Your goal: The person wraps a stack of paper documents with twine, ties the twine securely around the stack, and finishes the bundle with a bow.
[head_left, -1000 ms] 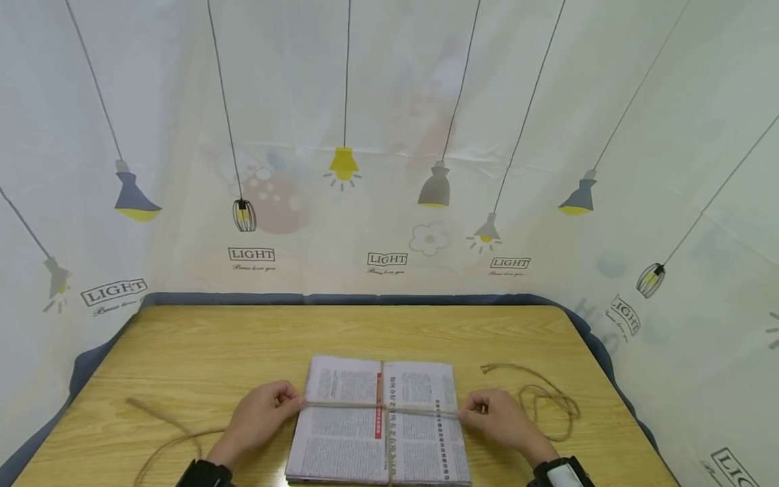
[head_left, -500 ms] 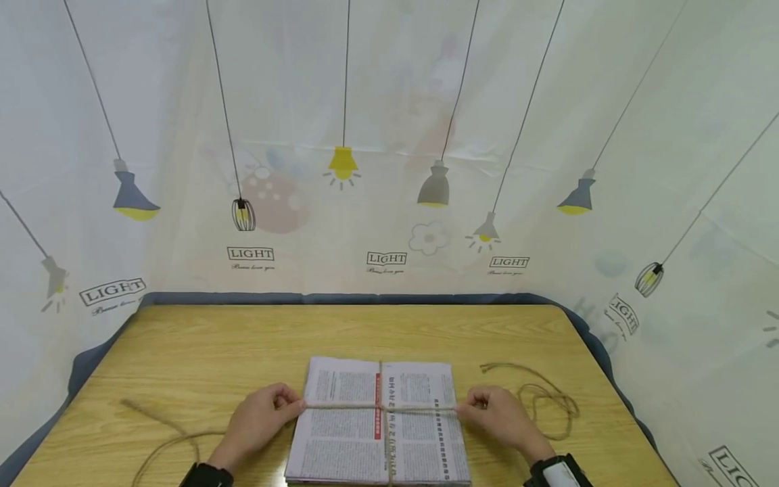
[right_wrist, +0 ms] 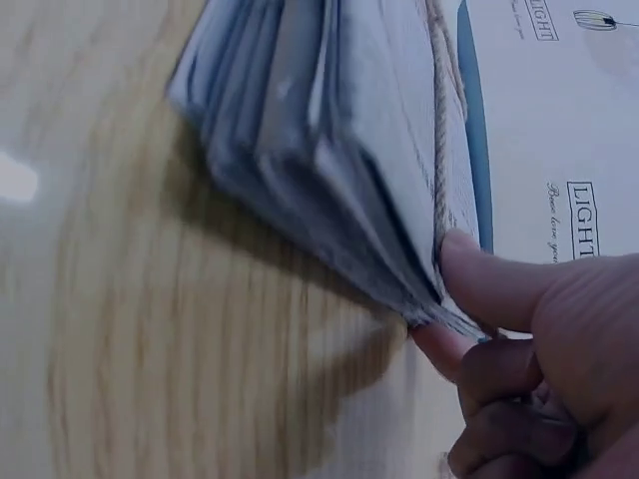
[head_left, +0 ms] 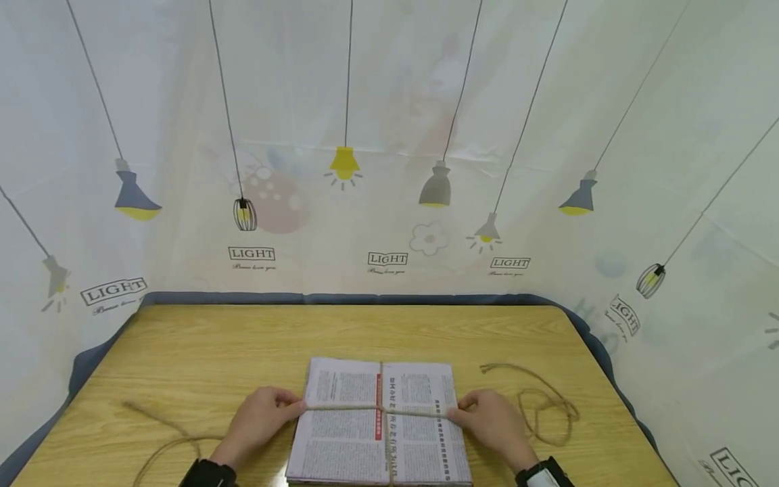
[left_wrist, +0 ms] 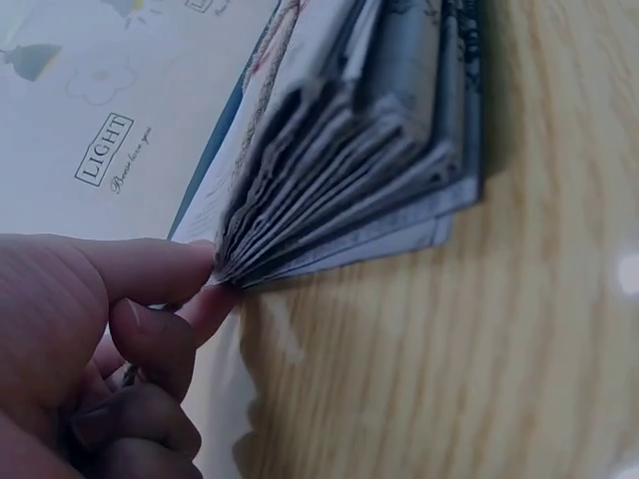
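Head view shows a stack of newspapers [head_left: 380, 423] lying flat near the front edge of the wooden tabletop [head_left: 243, 338], with jute twine [head_left: 341, 407] crossed over its top. The left hand [head_left: 258, 423] sits at the stack's left edge and the right hand [head_left: 493, 423] at its right edge, each with fingers curled and pinching the twine where it leaves the paper; the wrist views show a thumb and fingertips pressed against the fanned page edges. Loose tails of twine lie on the tabletop to either side. The risk I see is uneven pull: if one hand draws harder, the stack could slide or skew, and the crossing could drift off centre. A slack pinch might let the twine slip and the loose sheets fan open.
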A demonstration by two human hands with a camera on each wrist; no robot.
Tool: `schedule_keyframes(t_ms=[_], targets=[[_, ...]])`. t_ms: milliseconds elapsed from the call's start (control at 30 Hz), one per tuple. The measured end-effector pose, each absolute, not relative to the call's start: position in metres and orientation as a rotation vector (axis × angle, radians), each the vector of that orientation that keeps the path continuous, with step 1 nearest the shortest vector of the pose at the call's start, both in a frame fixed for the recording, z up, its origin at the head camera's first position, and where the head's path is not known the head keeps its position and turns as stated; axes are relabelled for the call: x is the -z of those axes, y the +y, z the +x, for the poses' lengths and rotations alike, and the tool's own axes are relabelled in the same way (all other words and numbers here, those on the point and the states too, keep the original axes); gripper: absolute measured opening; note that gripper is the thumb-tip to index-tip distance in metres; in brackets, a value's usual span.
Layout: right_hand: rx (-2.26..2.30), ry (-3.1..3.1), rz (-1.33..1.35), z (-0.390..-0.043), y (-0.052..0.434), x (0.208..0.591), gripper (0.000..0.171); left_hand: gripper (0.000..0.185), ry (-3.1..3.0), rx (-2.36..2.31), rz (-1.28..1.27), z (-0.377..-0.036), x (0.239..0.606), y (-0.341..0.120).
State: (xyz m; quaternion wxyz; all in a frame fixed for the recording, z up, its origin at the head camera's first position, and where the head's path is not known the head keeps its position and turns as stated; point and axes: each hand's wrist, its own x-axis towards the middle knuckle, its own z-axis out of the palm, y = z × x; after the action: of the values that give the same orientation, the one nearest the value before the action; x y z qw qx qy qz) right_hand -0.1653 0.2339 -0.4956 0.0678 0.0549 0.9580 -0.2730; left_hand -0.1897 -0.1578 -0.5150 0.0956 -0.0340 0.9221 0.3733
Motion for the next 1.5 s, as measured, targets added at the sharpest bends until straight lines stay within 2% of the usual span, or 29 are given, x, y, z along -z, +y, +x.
schedule_keyframes(t_ms=[233, 700, 1033, 1500], targets=[[0.875, 2.845, 0.192, -0.166, 0.233, 0.497, 0.03, 0.019, 2.717, -1.14, -0.119, -0.188, 0.511, -0.154], [0.912, 2.849, 0.204, -0.167, 0.232, 0.498, 0.02, 0.019, 2.713, -1.189, -0.06, -0.186, 0.514, -0.156], [0.862, 2.814, 0.22, -0.165, 0.231, 0.492, 0.022, 0.022, 2.716, -1.166, -0.091, -0.181, 0.51, -0.156], [1.164, 2.633, 0.215, -0.167, 0.233, 0.495, 0.017, 0.013, 2.676, -1.189, -0.126, -0.181, 0.513, -0.157]])
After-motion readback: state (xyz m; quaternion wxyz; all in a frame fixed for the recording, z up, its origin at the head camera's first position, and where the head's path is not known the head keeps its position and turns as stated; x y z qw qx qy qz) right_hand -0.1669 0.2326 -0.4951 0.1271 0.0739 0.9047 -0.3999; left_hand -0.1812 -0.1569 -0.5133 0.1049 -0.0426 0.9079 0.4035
